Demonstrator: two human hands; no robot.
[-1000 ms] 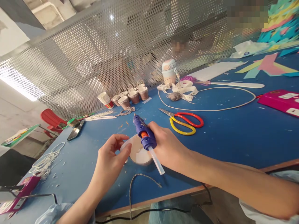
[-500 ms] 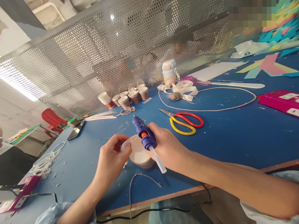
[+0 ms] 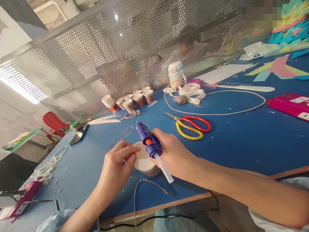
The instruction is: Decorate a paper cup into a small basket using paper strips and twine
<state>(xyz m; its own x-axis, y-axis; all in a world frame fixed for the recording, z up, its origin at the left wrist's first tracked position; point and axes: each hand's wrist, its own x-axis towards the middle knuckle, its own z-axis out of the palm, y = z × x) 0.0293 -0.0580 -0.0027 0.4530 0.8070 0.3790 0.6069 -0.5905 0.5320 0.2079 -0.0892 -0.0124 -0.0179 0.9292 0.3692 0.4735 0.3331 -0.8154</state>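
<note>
My right hand [image 3: 167,148] is wrapped round a dark blue hot glue gun [image 3: 147,137]. A clear glue stick [image 3: 164,169] sticks out of its back end, and its nozzle points away over the far side of a paper cup [image 3: 146,165]. The cup stands upright just below the gun, partly hidden by it. My left hand [image 3: 120,159] is closed at the cup's left rim, the index finger reaching over the opening and the thumb bent below it. A short piece of twine [image 3: 147,180] lies nearer the table edge.
Scissors [image 3: 193,125] with red and yellow handles lie right of the gun. Farther back stand several small cups with twine handles [image 3: 129,104], stacked paper cups [image 3: 109,102] and a bottle [image 3: 175,75]. A pink power strip [image 3: 291,104] lies at right, a phone [image 3: 78,134] at left.
My left index finger has moved from the cup's outer left side to over its opening, and the thumb has drawn back from inside. The glue gun has shifted very slightly left.
</note>
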